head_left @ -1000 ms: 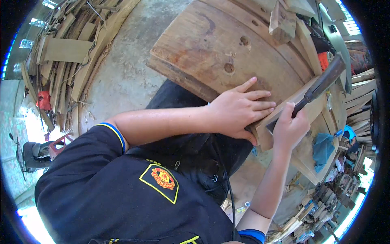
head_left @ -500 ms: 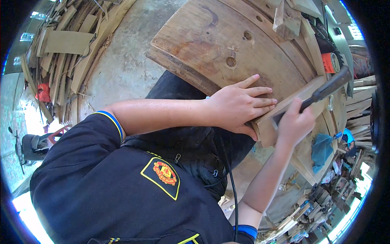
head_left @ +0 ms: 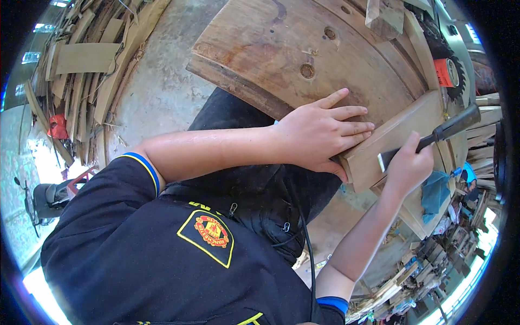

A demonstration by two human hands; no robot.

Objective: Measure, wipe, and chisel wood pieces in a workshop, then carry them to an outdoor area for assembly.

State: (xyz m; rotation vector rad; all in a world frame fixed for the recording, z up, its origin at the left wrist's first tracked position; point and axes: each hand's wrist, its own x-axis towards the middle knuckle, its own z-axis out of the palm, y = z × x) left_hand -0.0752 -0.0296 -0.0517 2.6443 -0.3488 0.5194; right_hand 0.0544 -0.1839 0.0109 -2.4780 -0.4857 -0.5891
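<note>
My left hand [head_left: 327,130] lies with its fingers spread on the brown wooden bench top [head_left: 260,49]. Its fingertips touch the long side of a pale wooden block [head_left: 398,127], and the thumb reaches to the block's near end. In my right hand [head_left: 410,168] is a chisel [head_left: 457,122], gripped around its shank. The dark handle points up to the right. Its bright flat blade tip sticks out on the left of the fist, over or beside the block; contact cannot be made out.
An orange-red can [head_left: 446,73] stands beyond the block, beside a toothed circular saw blade [head_left: 462,84]. Another block [head_left: 385,19] rests at the far side. Blue-green cloth [head_left: 435,195] hangs at right. Stacked planks [head_left: 81,57] are at left, scrap wood [head_left: 403,281] at lower right.
My right hand and the chisel have moved right and slightly down, showing more of the block's face. My left hand stays in place. The view has shifted slightly.
</note>
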